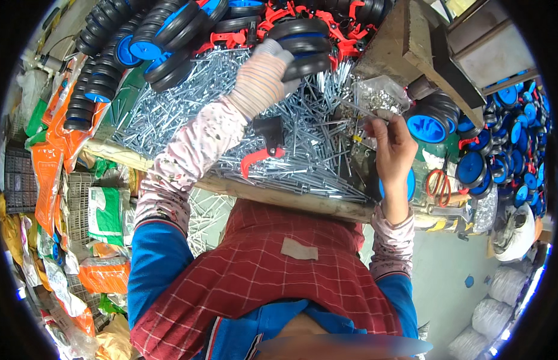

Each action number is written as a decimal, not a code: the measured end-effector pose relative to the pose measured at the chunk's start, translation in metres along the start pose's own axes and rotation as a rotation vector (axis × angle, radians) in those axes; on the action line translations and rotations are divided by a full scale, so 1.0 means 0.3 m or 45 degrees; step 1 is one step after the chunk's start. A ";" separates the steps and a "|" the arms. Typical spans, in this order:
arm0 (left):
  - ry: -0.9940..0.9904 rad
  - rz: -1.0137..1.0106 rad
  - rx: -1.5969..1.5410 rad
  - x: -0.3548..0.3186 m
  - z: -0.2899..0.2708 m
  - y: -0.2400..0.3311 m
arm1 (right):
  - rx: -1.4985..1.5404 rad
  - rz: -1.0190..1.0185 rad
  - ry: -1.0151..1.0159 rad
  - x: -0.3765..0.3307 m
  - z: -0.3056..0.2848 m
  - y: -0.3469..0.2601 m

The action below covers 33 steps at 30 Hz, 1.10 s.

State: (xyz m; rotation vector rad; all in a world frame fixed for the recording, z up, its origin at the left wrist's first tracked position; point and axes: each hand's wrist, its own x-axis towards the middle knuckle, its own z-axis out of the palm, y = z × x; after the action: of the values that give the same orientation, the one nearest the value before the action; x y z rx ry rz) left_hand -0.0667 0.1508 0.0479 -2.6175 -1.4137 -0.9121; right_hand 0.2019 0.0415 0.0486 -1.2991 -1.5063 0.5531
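My left hand [259,81], in a striped knit glove, is closed round a set of black wheels [301,45] with a little blue between the tyres. My bare right hand [394,144] pinches a thin metal pin [358,108] between thumb and fingers, its tip pointing up and left. Under both hands lies a wide heap of loose steel pins [189,96]. On the heap, below my left hand, rests a black bracket with a red lever [270,138]. Beside my right fingers sits a clear plastic bag [381,93] of small metal parts.
More black wheels with blue hubs [165,30] and red levers [345,30] crowd the bench's far side. A machine [435,54] stands at the right. Orange-handled scissors [438,187] lie near the front edge [291,195]. Bags and crates [81,198] fill the left.
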 end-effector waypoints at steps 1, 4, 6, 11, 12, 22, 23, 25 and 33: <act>0.035 -0.112 -0.127 0.004 -0.020 -0.005 | 0.080 -0.025 0.017 0.002 0.007 -0.014; -0.069 -0.449 -0.755 -0.024 -0.092 0.026 | 0.140 -0.128 -0.007 0.013 0.026 -0.086; -0.100 -0.600 -1.238 -0.069 -0.143 0.074 | 0.067 -0.198 -0.079 0.034 0.051 -0.137; -0.012 -0.751 -1.540 -0.142 -0.212 0.111 | -0.445 -0.823 -0.135 0.090 0.118 -0.206; -0.013 -0.749 -1.519 -0.154 -0.227 0.111 | -0.485 -0.880 -0.195 0.097 0.123 -0.223; 0.129 -1.142 -2.148 -0.273 -0.304 0.093 | -0.386 -1.148 -0.673 0.169 0.353 -0.278; 0.246 -1.082 -2.044 -0.271 -0.315 0.093 | -0.336 -1.083 -0.692 0.167 0.358 -0.310; 0.348 -1.139 -1.992 -0.308 -0.321 0.010 | -0.221 -0.923 -0.550 0.176 0.338 -0.320; 0.243 -0.875 -0.394 -0.464 -0.306 -0.065 | -0.677 -1.040 -0.821 -0.053 0.369 -0.068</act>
State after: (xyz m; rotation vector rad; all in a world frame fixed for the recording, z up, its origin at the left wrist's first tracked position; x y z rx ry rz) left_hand -0.1834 0.0302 0.0485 -2.1234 -2.3190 -1.4942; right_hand 0.0926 0.0500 0.0187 -0.7530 -2.6544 0.0038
